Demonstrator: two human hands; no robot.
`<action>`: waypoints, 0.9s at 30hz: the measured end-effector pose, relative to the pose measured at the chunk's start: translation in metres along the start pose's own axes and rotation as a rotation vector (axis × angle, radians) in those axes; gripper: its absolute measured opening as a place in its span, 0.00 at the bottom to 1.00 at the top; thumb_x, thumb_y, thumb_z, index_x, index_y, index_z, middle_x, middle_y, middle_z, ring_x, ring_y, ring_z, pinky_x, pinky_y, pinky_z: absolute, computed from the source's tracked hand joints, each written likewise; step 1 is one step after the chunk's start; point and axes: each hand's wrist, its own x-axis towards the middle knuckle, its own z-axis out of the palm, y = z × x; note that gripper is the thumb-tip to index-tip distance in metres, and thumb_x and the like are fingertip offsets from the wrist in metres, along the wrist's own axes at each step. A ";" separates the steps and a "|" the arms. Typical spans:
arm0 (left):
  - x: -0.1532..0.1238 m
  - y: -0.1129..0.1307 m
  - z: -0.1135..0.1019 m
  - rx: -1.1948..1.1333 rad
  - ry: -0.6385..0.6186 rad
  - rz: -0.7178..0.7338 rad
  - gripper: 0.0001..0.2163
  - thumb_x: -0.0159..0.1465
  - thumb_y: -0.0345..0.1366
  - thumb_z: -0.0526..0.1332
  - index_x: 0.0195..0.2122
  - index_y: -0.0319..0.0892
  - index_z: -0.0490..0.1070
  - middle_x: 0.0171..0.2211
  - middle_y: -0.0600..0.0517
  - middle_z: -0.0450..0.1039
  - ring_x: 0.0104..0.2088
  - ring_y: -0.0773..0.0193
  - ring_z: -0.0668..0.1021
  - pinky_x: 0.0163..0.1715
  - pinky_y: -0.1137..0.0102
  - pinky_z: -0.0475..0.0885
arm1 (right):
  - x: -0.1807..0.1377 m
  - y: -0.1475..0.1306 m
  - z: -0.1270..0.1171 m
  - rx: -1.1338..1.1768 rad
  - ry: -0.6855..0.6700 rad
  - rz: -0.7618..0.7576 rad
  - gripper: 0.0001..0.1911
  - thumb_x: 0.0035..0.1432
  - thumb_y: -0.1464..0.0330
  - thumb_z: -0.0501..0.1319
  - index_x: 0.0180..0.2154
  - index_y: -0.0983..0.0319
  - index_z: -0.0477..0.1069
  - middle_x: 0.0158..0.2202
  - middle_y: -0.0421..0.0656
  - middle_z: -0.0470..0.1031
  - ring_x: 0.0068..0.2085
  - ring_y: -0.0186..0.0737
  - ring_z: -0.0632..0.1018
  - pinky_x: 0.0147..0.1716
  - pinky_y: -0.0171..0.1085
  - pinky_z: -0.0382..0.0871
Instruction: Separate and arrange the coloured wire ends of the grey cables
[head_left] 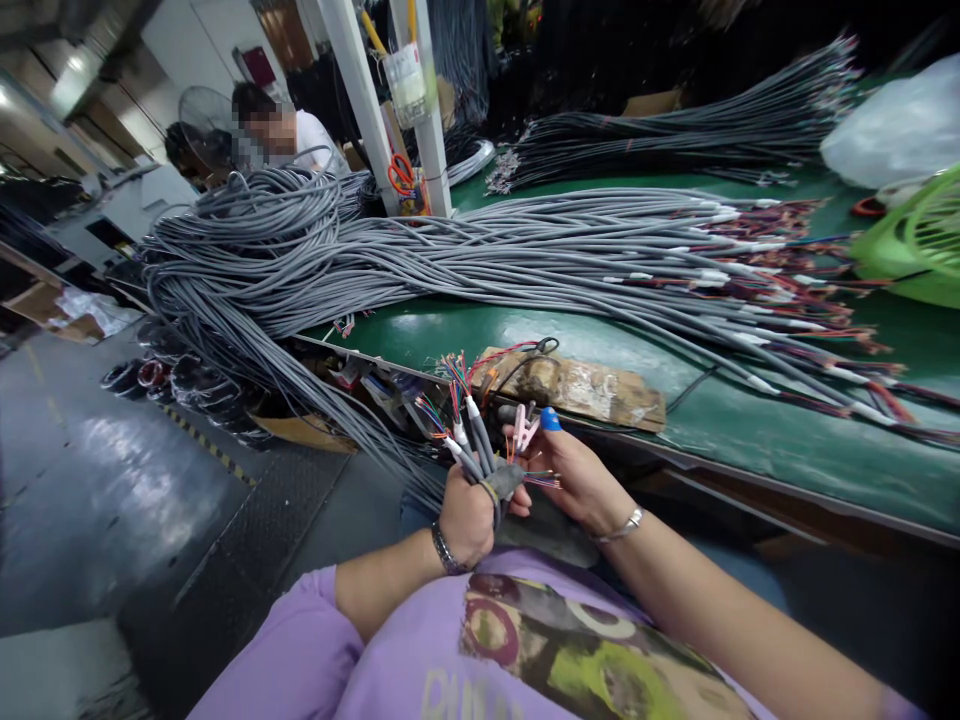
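Note:
My left hand (469, 515) is closed around a small bundle of grey cables (480, 455) in front of my body. White wrapping sits near their ends, and thin coloured wires (454, 375) fan out at the top. A grey band covers part of the left thumb. Beside it, my right hand (581, 480) pinches a pale pink clip (525, 428), its thumb tipped with a blue cover (550, 418). Several thin coloured wires (544, 480) poke out sideways between the hands. The right fingertips are partly hidden.
Long grey cables (465, 250) lie across the green table (420, 335) and hang over its left edge. A worn wooden block (592, 390) lies at the near edge. A green basket (919, 240) stands right, a white post (360, 100) behind. Another person (311, 135) sits far left.

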 end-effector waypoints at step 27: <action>0.000 -0.004 -0.007 -0.011 0.005 0.032 0.16 0.47 0.45 0.71 0.21 0.36 0.71 0.15 0.52 0.70 0.16 0.70 0.71 0.17 0.76 0.68 | 0.005 0.001 0.001 0.162 0.109 0.017 0.25 0.52 0.44 0.60 0.32 0.60 0.75 0.30 0.43 0.78 0.24 0.35 0.75 0.25 0.35 0.72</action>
